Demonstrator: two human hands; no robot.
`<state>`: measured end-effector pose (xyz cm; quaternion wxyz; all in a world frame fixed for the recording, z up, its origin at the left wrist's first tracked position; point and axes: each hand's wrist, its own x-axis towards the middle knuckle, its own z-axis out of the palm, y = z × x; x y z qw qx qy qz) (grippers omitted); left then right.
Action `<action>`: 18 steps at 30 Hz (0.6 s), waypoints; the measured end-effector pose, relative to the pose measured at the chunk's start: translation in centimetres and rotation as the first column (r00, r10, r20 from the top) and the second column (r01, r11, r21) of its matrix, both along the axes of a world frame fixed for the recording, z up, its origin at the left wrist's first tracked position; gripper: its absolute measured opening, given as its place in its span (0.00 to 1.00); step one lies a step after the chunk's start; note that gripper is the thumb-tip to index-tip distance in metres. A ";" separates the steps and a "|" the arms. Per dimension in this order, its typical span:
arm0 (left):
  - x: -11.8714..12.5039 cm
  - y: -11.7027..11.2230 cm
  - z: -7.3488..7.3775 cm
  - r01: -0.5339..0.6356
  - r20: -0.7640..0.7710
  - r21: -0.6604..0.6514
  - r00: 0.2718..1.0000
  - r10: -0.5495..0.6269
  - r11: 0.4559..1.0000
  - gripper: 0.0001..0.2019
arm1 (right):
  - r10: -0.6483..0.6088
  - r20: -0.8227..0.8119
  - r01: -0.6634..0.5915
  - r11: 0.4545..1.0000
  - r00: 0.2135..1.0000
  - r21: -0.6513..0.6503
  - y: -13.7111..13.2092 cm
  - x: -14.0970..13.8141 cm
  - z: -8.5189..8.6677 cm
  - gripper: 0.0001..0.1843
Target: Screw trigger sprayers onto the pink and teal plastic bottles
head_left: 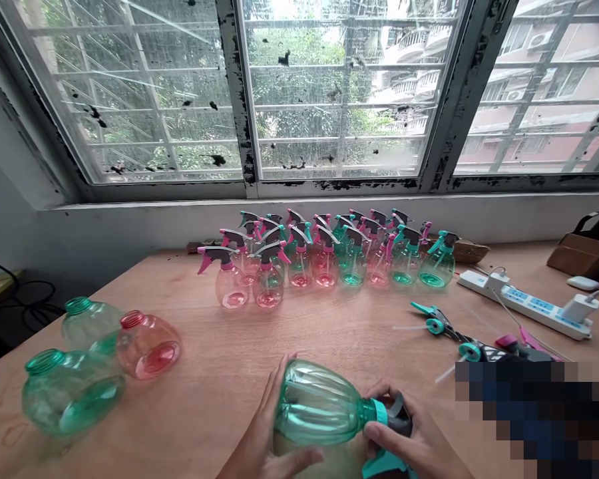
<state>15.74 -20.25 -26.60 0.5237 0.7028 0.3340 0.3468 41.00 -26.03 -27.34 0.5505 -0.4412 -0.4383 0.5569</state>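
Note:
A clear green spray bottle [322, 402] lies on its side in the air between my hands, its neck pointing right. My left hand [274, 432] is wrapped round its base end. At the neck, my right hand [409, 432] grips the black and teal spray head [398, 418], thumb against the teal collar [380, 411]. The collar sits on the bottle's neck; how tightly I cannot tell. Part of the trigger shows below my right hand.
Headless bottles, two green [72, 392] and one pink [150, 346], stand at the left. Several bottles with spray heads [324, 263] are grouped by the window wall. Loose spray heads [449, 329] lie at the right, near a white power strip [529, 303]. A blurred patch covers the lower right.

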 end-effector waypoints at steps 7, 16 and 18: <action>-0.1 0.0 -0.4 -0.011 -0.028 -0.062 1.000 0.009 0.998 0.52 | 0.005 0.002 -0.005 1.000 1.000 0.000 0.0 0.1 0.0 0.21; 0.2 -0.5 1.9 -0.013 -0.033 -0.176 0.999 0.007 0.984 0.53 | 0.007 0.032 -0.007 1.000 0.999 -0.015 -0.1 0.1 0.3 0.22; -0.2 -0.5 2.5 -0.019 -0.052 -0.203 0.999 0.009 0.979 0.53 | 0.025 0.046 -0.025 1.000 0.999 -0.017 -0.1 0.0 0.3 0.23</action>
